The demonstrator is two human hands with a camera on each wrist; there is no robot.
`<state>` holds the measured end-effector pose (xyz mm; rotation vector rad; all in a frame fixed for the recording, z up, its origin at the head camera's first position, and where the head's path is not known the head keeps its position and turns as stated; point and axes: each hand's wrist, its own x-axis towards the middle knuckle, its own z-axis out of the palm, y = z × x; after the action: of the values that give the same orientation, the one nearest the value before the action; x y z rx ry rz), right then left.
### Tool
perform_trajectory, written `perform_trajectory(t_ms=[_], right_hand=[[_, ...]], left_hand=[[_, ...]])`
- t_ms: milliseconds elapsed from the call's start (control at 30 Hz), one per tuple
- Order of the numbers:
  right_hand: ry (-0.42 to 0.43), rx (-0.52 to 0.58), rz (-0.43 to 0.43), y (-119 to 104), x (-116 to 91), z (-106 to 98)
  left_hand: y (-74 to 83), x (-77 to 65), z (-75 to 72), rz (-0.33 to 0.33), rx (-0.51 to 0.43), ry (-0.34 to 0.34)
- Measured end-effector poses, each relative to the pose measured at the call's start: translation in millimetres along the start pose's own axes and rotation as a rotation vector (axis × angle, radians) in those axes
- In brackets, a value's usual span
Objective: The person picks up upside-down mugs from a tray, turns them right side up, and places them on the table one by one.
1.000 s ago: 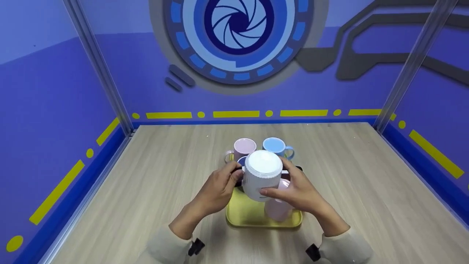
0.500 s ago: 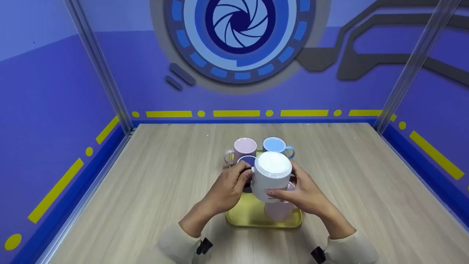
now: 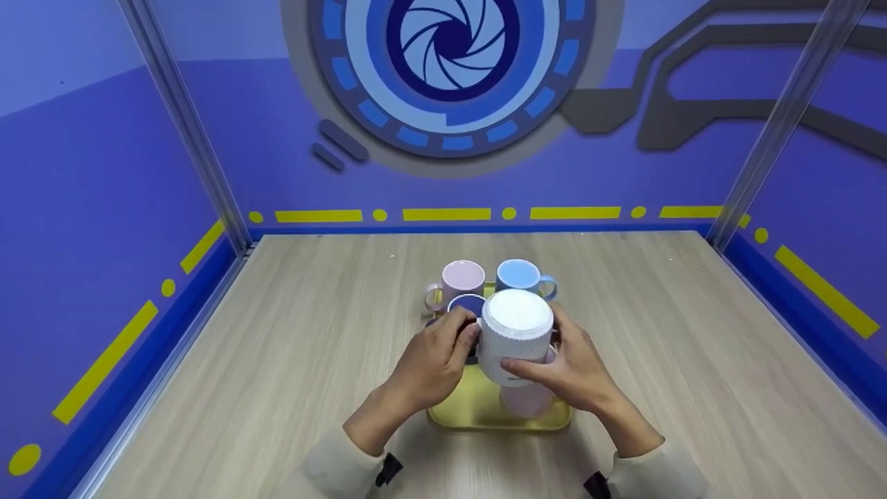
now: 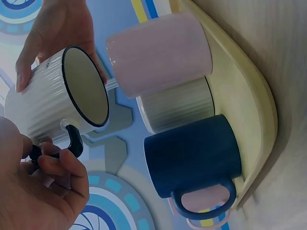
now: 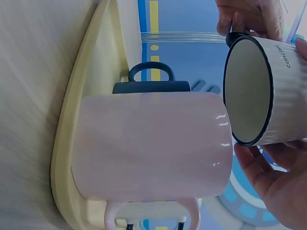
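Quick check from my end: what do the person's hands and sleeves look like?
The left hand and right hand are bare, with no gloves. The left sleeve and right sleeve are plain pale beige-grey. A small black piece shows at each cuff's inner side, too indistinct to identify.

The head camera looks forward and down from farther back, across the pale wood-grain counter [image 3: 298,333] to the purple-blue printed wall [image 3: 229,138]. Both wrist cameras sit low and close, turned sideways: counter at right in the left view, at left in the other. Both look into the ribbed, black-rimmed white mug [image 3: 514,341]; the head view shows its base.
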<state>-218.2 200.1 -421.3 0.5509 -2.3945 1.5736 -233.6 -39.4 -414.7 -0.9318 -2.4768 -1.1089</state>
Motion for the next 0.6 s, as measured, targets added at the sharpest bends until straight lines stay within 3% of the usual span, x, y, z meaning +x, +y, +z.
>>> perform_trajectory(t_ms=[267,467,600], right_hand=[[0.02,0.004,0.027,-3.5,0.3,-1.7],[0.02,-0.017,0.087,-8.1,0.6,-3.8],[0.013,-0.006,0.106,-10.4,0.7,-3.6]], left_hand=[[-0.5,-8.1,-2.2,0.138,0.281,0.129],[-6.5,-16.5,-5.5,0.386,0.564,0.257],[-10.4,-16.9,-9.2,0.542,0.686,0.246]])
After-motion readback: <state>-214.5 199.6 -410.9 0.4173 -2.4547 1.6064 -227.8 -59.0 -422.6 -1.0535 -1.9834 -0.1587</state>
